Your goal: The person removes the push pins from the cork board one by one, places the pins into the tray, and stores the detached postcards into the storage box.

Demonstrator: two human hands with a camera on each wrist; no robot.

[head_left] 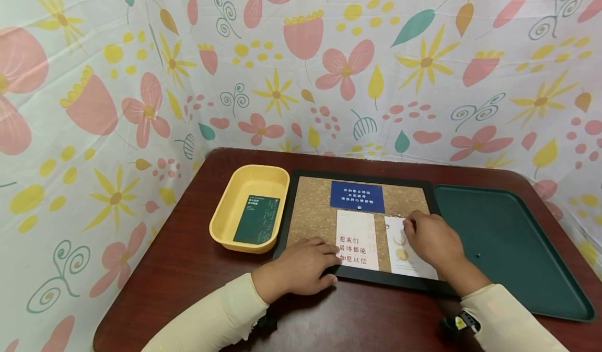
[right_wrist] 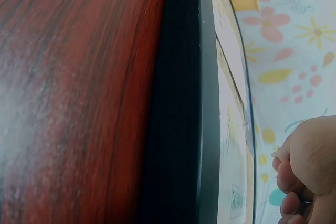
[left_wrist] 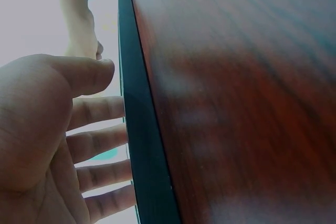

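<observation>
A black-framed cork board [head_left: 310, 211] lies on the table. My left hand [head_left: 301, 266] rests over its lower left part, fingers extended, fingertips at the left edge of a white card with red lettering [head_left: 355, 253]. My right hand [head_left: 435, 239] is over the upper right corner of a white card with a gold drawing [head_left: 400, 260]. Between its thumb and finger, the right wrist view shows the small clear tip of a pushpin [right_wrist: 274, 155]. Another clear pushpin [head_left: 388, 226] is at that card's upper left. A blue card [head_left: 357, 192] has a pin at its bottom edge.
Left of the board stands a yellow bin [head_left: 221, 226] with a dark green card [head_left: 256, 219] inside. A dark green tray [head_left: 508, 226] lies to the right, with a tiny object [head_left: 478, 255] on it. Flowered cloth [head_left: 348, 106] hangs behind the brown table [head_left: 357, 315].
</observation>
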